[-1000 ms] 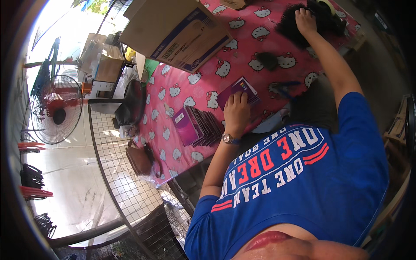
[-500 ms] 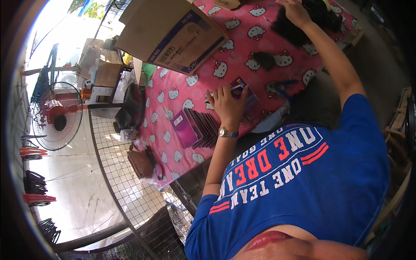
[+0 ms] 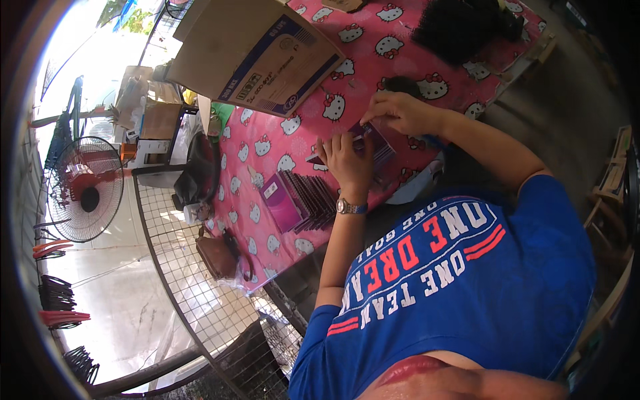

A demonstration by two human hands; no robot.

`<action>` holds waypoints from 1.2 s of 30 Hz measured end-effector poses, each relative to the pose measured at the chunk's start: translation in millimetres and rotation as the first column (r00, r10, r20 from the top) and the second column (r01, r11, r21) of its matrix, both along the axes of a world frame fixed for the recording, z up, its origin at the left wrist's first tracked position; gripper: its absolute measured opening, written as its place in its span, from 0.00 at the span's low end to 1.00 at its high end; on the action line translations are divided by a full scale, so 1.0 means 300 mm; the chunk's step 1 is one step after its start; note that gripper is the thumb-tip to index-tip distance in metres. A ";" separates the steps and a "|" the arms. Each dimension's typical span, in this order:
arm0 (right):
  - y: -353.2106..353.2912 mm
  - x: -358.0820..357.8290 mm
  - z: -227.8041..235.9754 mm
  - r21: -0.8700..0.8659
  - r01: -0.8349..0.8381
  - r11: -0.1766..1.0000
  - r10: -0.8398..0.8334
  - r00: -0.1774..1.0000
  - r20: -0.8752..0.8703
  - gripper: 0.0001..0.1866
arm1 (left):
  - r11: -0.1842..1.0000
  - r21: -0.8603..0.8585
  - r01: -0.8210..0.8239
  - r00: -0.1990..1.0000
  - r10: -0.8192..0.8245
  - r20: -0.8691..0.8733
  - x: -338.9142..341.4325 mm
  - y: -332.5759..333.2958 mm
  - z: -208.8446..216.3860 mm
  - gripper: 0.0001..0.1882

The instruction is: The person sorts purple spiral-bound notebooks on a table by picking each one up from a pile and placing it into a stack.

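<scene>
Booklet (image 3: 383,149) lies mid-frame on the worktop (image 3: 307,140), left hand (image 3: 349,163) spread wide over it, right hand (image 3: 400,113) narrow near its top edge, holding something or not, can't tell; weak left pressure could let it skid into the booklet stack (image 3: 290,201) lower left.

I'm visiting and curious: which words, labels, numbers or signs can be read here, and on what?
I won't copy wording, but print stands here:
Blue fabric shirt: large white and red lettering, readable.
Brown cardboard box: some larger print readable, small print blurred.
Stack of purple booklets: label too small.
Purple rectangular booklet under the left hand: print too blurred.
</scene>
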State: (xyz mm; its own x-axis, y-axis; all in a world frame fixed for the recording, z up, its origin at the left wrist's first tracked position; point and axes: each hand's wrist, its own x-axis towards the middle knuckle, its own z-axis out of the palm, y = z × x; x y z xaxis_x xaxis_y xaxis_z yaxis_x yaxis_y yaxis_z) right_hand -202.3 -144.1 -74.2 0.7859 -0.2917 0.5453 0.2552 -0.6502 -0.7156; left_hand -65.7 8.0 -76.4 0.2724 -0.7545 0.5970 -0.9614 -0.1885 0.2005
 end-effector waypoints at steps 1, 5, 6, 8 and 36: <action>-0.009 -0.004 -0.001 -0.002 -0.013 1.000 0.013 1.000 -0.022 0.20 | 1.000 -0.002 0.000 1.000 0.000 0.000 -0.001 0.002 0.006 0.12; -0.019 -0.016 0.022 -0.074 -0.078 0.994 0.067 0.988 -0.140 0.21 | 0.999 0.028 0.022 1.000 -0.022 -0.009 0.014 0.000 -0.001 0.13; -0.018 -0.011 0.019 -0.071 -0.076 0.995 0.066 0.988 -0.140 0.21 | 0.999 0.021 0.032 0.999 -0.032 0.008 0.019 0.001 -0.002 0.13; -0.021 0.002 0.023 0.220 -0.154 0.963 0.208 0.946 -0.249 0.22 | 0.999 0.028 0.032 0.999 -0.032 0.003 0.021 0.005 -0.004 0.13; -0.009 0.043 0.143 0.315 -0.067 0.947 0.235 0.813 -0.533 0.17 | 0.947 0.261 0.189 0.982 -0.178 -0.066 0.018 0.094 0.077 0.12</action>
State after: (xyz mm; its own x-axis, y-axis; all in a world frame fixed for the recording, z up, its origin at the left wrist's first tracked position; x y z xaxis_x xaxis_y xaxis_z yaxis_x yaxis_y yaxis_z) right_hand -189.6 -146.8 -31.3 0.9739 -0.2113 -0.0827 -0.1630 -0.3982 -0.9027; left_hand -60.3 36.2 -53.4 0.1345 -0.9231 0.3603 -0.9763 -0.0612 0.2075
